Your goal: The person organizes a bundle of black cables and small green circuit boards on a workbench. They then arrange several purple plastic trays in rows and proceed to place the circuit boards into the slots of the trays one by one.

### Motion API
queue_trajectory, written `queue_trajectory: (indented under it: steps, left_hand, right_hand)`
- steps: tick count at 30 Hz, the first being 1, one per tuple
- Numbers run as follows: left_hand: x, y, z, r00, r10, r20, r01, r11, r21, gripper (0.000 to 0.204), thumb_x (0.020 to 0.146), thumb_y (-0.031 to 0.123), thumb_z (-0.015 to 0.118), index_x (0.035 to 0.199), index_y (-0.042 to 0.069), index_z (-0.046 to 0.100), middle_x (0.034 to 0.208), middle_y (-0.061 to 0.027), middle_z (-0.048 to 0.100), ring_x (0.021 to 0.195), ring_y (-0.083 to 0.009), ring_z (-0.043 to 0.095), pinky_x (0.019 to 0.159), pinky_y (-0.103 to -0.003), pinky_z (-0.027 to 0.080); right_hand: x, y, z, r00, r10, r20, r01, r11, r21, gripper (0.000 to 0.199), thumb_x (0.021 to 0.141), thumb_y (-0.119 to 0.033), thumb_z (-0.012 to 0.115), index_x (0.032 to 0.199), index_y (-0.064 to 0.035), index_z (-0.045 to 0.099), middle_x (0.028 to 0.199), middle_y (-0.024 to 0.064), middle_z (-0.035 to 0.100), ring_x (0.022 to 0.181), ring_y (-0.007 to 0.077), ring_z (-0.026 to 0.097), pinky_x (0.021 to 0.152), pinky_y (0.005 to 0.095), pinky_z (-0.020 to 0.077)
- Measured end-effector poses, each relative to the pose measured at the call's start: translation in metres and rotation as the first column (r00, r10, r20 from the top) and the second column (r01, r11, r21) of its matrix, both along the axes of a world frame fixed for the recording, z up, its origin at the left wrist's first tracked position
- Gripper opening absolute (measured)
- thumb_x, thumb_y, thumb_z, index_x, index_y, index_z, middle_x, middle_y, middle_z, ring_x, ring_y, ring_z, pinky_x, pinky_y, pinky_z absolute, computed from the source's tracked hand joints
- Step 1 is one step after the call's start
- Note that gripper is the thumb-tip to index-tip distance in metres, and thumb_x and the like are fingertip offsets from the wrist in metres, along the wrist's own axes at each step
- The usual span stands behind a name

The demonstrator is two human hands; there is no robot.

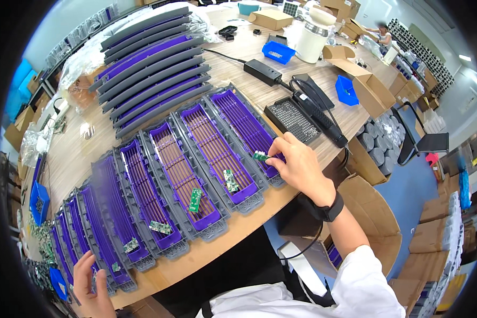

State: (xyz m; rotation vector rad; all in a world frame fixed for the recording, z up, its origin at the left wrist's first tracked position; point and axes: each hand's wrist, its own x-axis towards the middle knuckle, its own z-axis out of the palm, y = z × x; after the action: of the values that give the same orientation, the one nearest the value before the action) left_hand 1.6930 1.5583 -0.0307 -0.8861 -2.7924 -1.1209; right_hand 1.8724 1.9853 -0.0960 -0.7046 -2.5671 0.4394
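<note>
My right hand (300, 167), with a dark band at the wrist, pinches a small green circuit board (260, 156) between thumb and fingertips. The board is just over the rightmost grey-and-purple slatted panel (245, 119). At the lower left my left hand (93, 289) has its thumb and fingers apart, near the left panels. Several similar panels lie side by side along the table's front edge. Circuit boards rest singly on some of them, such as a green board (195, 200), a paler board (230, 181) and another board (160, 227).
Behind the panels rises a stack of curved grey-and-purple panels (152, 74). To the right are a black tray of small parts (293, 121), a black power adapter (262, 72) and blue bins (346, 90). An open cardboard box (368, 212) stands below the table edge.
</note>
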Motion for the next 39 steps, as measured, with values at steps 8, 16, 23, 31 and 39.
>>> queue_trajectory:
  steps: [8,16,23,31,39]
  left_hand:
    - [0.044,0.107,0.025,0.959,-0.284,0.025,0.285,0.958,-0.032,0.026,0.081,-0.007,0.066,0.106,-0.001,0.068,0.112,-0.0139,0.066,0.106,-0.0247,0.062,0.087,-0.028,0.048]
    - [0.076,0.188,-0.001,0.823,-0.501,0.267,0.426,0.856,0.294,0.025,0.072,-0.004,0.071,0.097,-0.005,0.068,0.094,-0.0146,0.07,0.086,-0.0243,0.067,0.079,-0.03,0.053]
    - [0.121,0.235,-0.046,0.332,-0.629,0.702,0.031,0.752,0.659,0.05,0.086,-0.005,0.064,0.134,-0.004,0.051,0.116,-0.012,0.064,0.103,-0.015,0.062,0.093,-0.028,0.05]
    - [0.135,0.255,-0.071,0.437,-0.56,0.704,-0.037,0.771,0.636,0.035,0.091,-0.001,0.06,0.126,-0.003,0.059,0.11,-0.0112,0.066,0.096,-0.015,0.064,0.086,-0.026,0.053]
    - [0.144,0.274,-0.071,0.364,-0.569,0.737,-0.047,0.779,0.625,0.034,0.094,0.004,0.057,0.126,-0.004,0.049,0.102,-0.0162,0.068,0.088,-0.0189,0.067,0.079,-0.028,0.054]
  right_hand:
    - [0.029,0.007,0.007,0.969,0.098,-0.227,-0.145,0.969,-0.202,0.014,0.081,-0.002,0.068,0.087,-0.0014,0.056,0.082,0.0127,0.06,0.066,0.0275,0.063,0.057,0.0354,0.0495]
    - [0.045,-0.014,0.029,0.955,0.148,-0.258,-0.202,0.96,-0.196,0.013,0.081,0.0,0.07,0.091,-0.0009,0.062,0.084,0.0109,0.058,0.065,0.0218,0.063,0.055,0.0303,0.0513]
    - [0.046,-0.049,0.029,0.888,0.379,-0.261,-0.385,0.922,0.03,0.026,0.073,0.001,0.072,0.099,0.0036,0.064,0.087,0.0119,0.06,0.072,0.0266,0.061,0.06,0.0343,0.0509]
    - [0.057,-0.039,0.001,0.82,0.353,-0.451,-0.466,0.869,-0.165,0.031,0.068,0.005,0.074,0.097,0.0023,0.066,0.087,0.0122,0.064,0.072,0.028,0.062,0.062,0.0337,0.0499]
    - [0.071,0.011,-0.012,0.793,0.507,-0.337,-0.478,0.862,0.172,0.023,0.064,-0.001,0.068,0.086,-0.005,0.071,0.099,0.0035,0.068,0.079,0.0224,0.061,0.063,0.0304,0.0521]
